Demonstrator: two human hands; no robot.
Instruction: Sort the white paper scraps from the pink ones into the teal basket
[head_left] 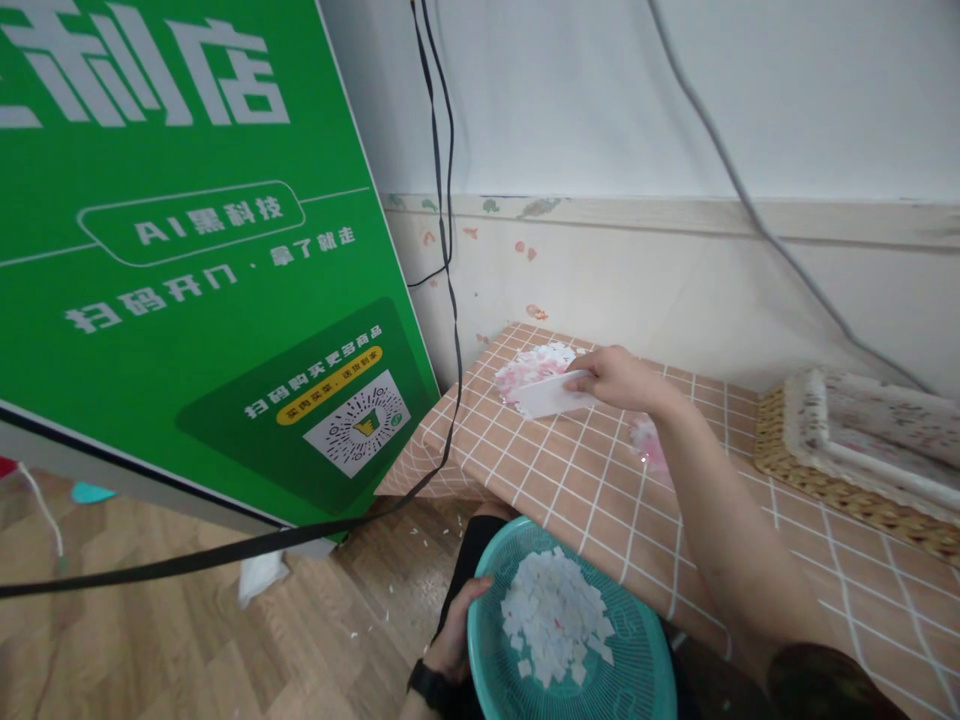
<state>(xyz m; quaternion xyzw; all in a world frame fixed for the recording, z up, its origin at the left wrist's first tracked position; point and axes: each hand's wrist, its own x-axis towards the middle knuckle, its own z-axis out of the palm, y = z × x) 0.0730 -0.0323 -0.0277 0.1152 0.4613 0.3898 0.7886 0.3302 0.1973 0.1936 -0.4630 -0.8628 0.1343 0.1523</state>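
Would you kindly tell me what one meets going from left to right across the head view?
Green sign panel, left hand, larger pile of pink-and-white pieces, right hand, lined woven basket.

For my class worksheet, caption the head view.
Left hand holding a basket of white pieces, right hand a white card by a pinkish pile.

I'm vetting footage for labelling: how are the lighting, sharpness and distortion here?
Head view: soft light, no strong glare on the green panel, which looks steeply slanted; the right hand has a readable outline; the small pieces in the turquoise basket look slightly soft, and those in the pink-and-white pile run together.
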